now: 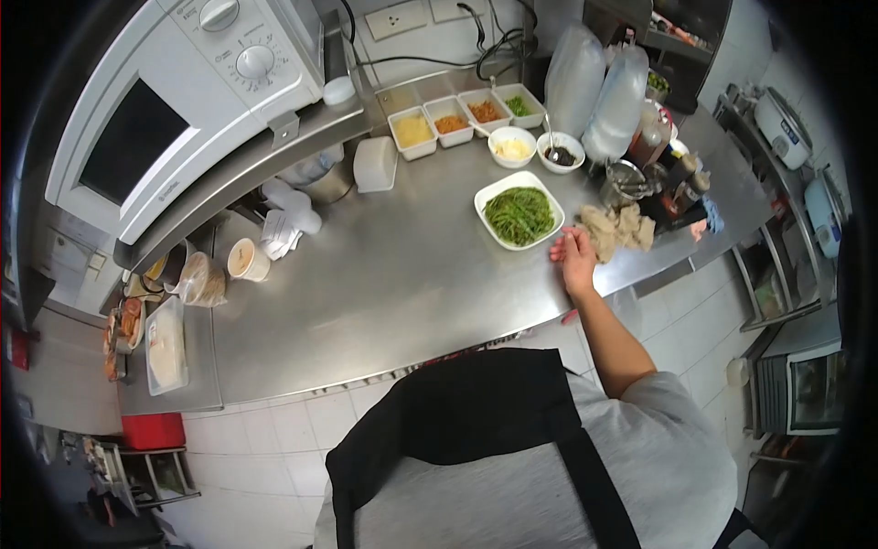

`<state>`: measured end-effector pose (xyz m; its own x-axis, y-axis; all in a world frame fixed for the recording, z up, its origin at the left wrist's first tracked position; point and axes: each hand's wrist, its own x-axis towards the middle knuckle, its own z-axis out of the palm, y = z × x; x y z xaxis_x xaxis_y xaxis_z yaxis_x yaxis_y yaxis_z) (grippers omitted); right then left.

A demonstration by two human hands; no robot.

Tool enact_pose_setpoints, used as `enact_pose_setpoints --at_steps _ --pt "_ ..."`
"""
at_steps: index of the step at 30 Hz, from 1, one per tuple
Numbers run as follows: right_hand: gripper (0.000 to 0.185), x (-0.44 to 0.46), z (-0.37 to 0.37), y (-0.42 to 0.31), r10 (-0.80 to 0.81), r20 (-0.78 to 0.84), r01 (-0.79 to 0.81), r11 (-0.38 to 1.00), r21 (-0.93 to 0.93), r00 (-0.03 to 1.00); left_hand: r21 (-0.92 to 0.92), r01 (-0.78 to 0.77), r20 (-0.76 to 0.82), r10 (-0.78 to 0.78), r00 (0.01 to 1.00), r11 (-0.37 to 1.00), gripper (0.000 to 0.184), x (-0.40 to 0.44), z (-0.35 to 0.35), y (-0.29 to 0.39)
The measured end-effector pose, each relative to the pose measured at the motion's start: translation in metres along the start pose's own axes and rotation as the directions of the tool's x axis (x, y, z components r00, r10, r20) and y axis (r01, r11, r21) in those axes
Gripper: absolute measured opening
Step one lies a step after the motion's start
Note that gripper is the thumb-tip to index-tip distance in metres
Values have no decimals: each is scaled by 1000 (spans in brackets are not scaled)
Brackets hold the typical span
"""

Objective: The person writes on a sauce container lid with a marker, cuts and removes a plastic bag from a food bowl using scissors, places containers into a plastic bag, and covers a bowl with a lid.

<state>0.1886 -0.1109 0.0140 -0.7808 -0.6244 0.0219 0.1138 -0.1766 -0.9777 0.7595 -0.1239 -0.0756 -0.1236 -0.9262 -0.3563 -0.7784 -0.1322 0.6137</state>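
Note:
My right hand [575,258] rests low over the steel counter, between a white square dish [486,225] and a crumpled beige cloth [615,231]. Its fingers are loosely bent and a little apart, with nothing visible in them. The fingertips are close to the dish's right corner and the cloth's left edge; whether they touch either I cannot tell. Shredded green vegetables [519,216] fill the dish. Behind it stand a round white bowl with pale yellow pieces [512,147] and another with dark sauce and a spoon [560,154]. My left hand is out of view.
Several white containers of toppings [450,123] line the back wall beside clear plastic-wrapped stacks [611,105]. Bottles [681,188] and a metal pot [626,183] crowd the right end. A white microwave [174,110] sits on a shelf, upper left; a tub [248,261] stands below.

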Motion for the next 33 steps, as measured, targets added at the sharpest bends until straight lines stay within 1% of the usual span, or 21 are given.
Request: enact_pose_setpoints --at_steps 1,4,5,7,8,9,12,13,16,18,19,20,22,24,25,27,30,31,33 --pt "17 -2 1 2 -56 12 57 992 -113 998 -4 3 6 -3 1000 1000 20 -2 -2 -2" --pt "12 -7 10 0 -106 7 104 966 -239 994 -15 19 17 -19 1000 1000 20 -6 -5 -9" --pt "10 -8 13 -3 -84 -27 76 968 -239 996 -15 18 20 -18 1000 1000 20 -8 -5 -11" --pt "10 2 7 23 -280 23 263 867 -424 960 -18 23 28 -23 999 1000 20 -10 -8 -15" --pt "9 6 3 31 -376 62 354 786 -507 925 -24 23 29 -22 999 999 20 -12 -9 -17" --pt "8 -9 10 11 -471 146 456 654 -604 870 -25 21 32 -20 999 999 20 -12 -8 -19" --pt "9 -33 25 -15 -486 370 599 498 -627 792 -32 10 45 -9 999 999 20 -13 -7 -24" --pt "11 -42 28 -24 -408 417 581 506 -637 812 -33 5 49 -3 999 999 20 -13 -5 -25" --pt "13 -47 27 -18 -438 502 654 339 -676 746 -35 -25 45 27 999 999 20 -4 0 -22" --pt "16 -45 27 -13 -377 474 594 333 -732 796 -39 -41 35 42 999 998 20 7 7 -19" --pt "16 -41 26 -5 -437 485 633 309 -710 758 -40 -32 35 34 999 999 20 9 11 -18" --pt "17 -41 27 -6 -415 475 616 338 -712 776 -43 -27 31 28 999 999 20 14 12 -12" --pt "20 -46 32 -21 -391 519 639 308 -705 760 -40 -20 25 21 999 999 20 24 17 -3" --pt "23 -53 39 -29 -419 565 683 215 -698 710 -32 -3 33 4 999 999 20 28 21 3" --pt "22 -53 40 -33 -430 570 693 213 -689 700 -30 1 36 0 999 1000 20 29 22 6" --pt "19 -55 38 -36 -436 582 708 218 -672 686 -28 4 38 -3 999 1000 21 33 27 10" --pt "13 -49 30 -22 -365 635 732 301 -611 681 -28 14 40 -12 999 1000 21 36 33 17" --pt "12 -50 31 -20 -451 630 771 295 -564 633 -25 14 43 -13 999 1000 21 38 36 20" --pt "15 -50 30 -22 -391 619 732 356 -581 681 -23 24 41 -23 999 999 21 38 41 25"
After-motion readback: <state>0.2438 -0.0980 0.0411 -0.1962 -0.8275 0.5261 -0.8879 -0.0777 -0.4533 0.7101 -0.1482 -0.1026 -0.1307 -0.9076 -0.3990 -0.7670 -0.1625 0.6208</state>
